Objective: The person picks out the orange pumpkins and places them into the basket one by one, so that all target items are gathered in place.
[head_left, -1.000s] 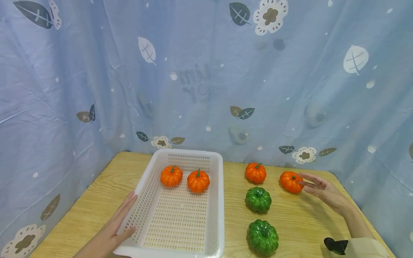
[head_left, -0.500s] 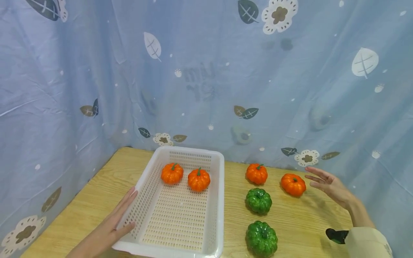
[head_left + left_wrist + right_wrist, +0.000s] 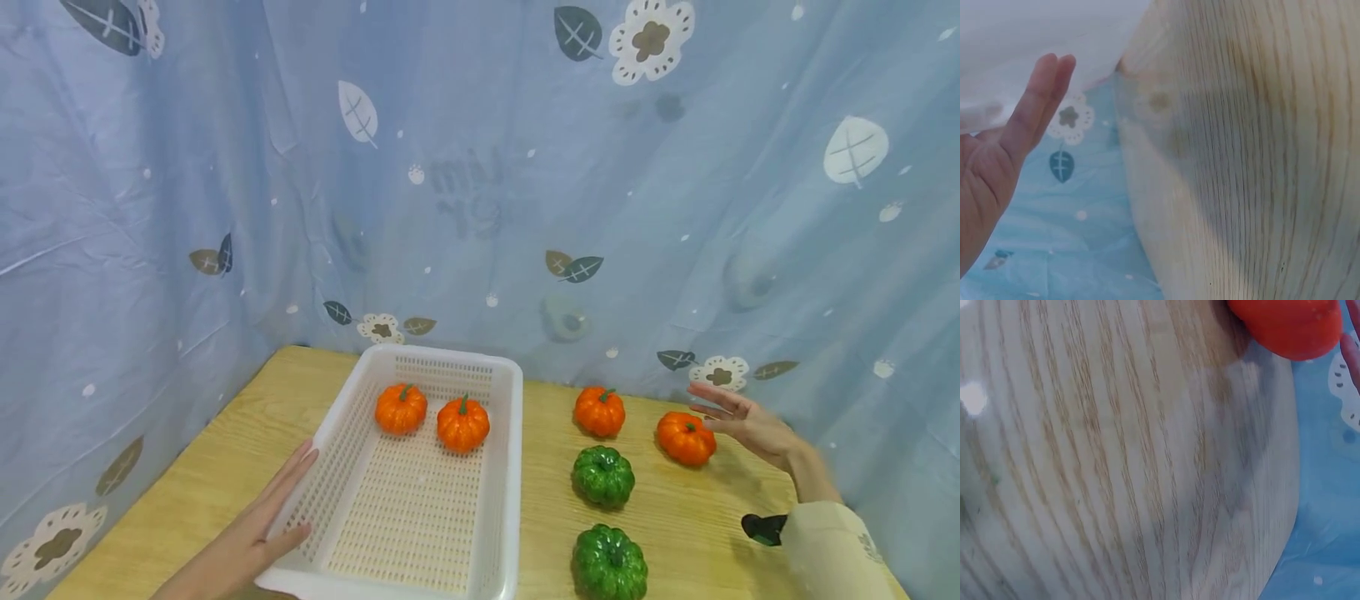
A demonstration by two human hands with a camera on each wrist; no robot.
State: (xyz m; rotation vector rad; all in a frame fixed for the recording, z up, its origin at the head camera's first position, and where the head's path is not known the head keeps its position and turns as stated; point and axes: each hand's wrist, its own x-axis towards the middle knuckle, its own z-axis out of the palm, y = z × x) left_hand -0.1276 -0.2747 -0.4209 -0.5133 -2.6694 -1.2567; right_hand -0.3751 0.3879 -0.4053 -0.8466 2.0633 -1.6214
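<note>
Hovering at the far right of the bench (image 3: 247,417), the right hand (image 3: 750,429) has its fingers extended and slightly parted; its grip encloses nothing. Directly beneath and beside the fingertips lies the outer orange pumpkin (image 3: 685,440), resting on the bench; in the right wrist view a fingertip appears just beside its skin, and whether the two touch cannot be told. To its left, the inner orange pumpkin (image 3: 598,412) heads a column completed by the upper green pumpkin (image 3: 603,477) and, nearest the viewer, the lower green pumpkin (image 3: 611,562). Left of this column stands the white perforated basket (image 3: 513,467), which holds the basket's left pumpkin (image 3: 401,410) and the basket's right pumpkin (image 3: 462,425), both orange and set toward its far end. The left hand (image 3: 251,529) lies along the basket's left side with fingers straight, its grip not curled around the wall; it is judged to be steadying the container. The step in hand is judged to be the approach to the outer orange pumpkin, ahead of any grasp. The next move would call for lowering the right hand and curling fingers and thumb around the rounded sides, with the basket kept steady.
</note>
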